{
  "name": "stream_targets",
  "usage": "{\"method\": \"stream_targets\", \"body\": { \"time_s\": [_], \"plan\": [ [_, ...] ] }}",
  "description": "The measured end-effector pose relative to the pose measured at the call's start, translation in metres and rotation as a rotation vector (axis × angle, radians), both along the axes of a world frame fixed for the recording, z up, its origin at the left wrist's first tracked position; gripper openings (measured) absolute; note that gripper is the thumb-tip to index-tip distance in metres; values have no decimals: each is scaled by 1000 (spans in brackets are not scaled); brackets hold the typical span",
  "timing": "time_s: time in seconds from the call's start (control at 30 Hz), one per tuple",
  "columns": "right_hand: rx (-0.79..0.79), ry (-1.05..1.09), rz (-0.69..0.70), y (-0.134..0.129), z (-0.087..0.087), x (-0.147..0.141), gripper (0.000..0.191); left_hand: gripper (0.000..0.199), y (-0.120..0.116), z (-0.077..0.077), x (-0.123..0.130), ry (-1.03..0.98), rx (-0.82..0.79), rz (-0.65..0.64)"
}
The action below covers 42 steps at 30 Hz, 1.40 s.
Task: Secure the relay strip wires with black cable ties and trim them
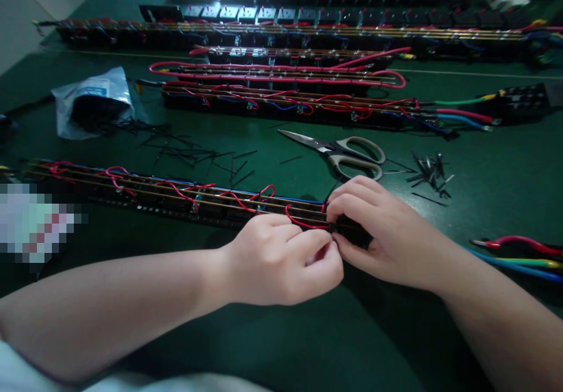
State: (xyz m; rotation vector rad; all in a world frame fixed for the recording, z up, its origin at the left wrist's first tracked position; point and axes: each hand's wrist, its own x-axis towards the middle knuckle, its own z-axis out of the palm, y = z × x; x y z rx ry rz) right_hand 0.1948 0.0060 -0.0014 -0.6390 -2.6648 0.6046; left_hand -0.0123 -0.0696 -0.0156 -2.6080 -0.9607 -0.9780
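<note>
Past R hand [391, 236], scissors [324, 148]; blk bits [427, 172] just R.

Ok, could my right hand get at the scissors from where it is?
Probably yes: the scissors lie on the green table just beyond your right hand, with nothing bulky between. Its fingers are busy at the wired strip, though, so they'd likely leave that first.

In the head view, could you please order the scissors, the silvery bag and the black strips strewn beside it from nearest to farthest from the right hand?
From the right hand:
1. Scissors: just beyond its fingers.
2. Black strips: farther left, between scissors and bag.
3. Silvery bag: far left.
</note>
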Motion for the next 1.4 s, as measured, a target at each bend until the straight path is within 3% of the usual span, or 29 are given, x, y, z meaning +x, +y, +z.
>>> {"method": "stream_targets", "body": {
  "time_s": [0.6,1.0,1.4],
  "plan": [
    [-36,-25,-102,-3,1,-2,9,9,0,2,-3,146,38,-93],
    [8,-30,-55,0,1,-1,8,9,2,0,-3,42,33,-47],
    [51,-45,-74,-3,3,-3,8,11,3,-2,-2,111,-26,-64]
  ]
}}
